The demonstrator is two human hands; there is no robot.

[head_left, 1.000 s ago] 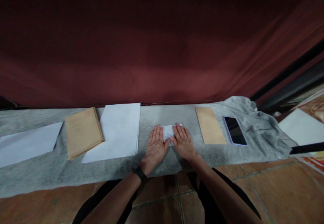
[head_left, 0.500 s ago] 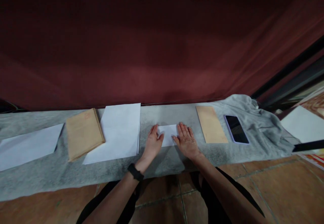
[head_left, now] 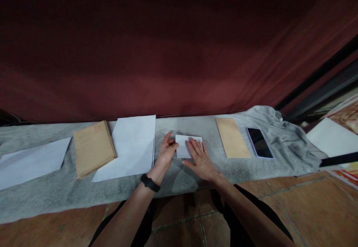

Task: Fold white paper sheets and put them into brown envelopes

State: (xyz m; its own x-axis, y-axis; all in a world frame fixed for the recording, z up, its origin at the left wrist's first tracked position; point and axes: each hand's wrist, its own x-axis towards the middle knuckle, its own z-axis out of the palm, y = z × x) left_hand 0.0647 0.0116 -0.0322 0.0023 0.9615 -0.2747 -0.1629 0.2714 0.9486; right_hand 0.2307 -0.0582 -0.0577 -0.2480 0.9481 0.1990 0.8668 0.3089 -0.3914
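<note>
A small folded sheet of white paper (head_left: 181,151) lies on the grey cloth in front of me. At its left edge is my left hand (head_left: 166,152), thumb and a fingertip closed on the paper's side while the index finger points away. My right hand (head_left: 201,161) rests flat over the paper's right part, fingers stretched out and thumb spread to the left. Its fingers hide some of the sheet.
Left of my hands are large white sheets (head_left: 134,146), a stack of brown envelopes (head_left: 95,150) overlapping them, and another white sheet (head_left: 33,161). To the right lie a single brown envelope (head_left: 233,139) and a phone (head_left: 260,142). A dark red curtain (head_left: 179,60) hangs behind the cloth-covered surface (head_left: 117,191).
My right hand has slid left onto the paper from its right edge. My left hand has shifted from lying flat to gripping the left edge. The paper sits slightly farther right.
</note>
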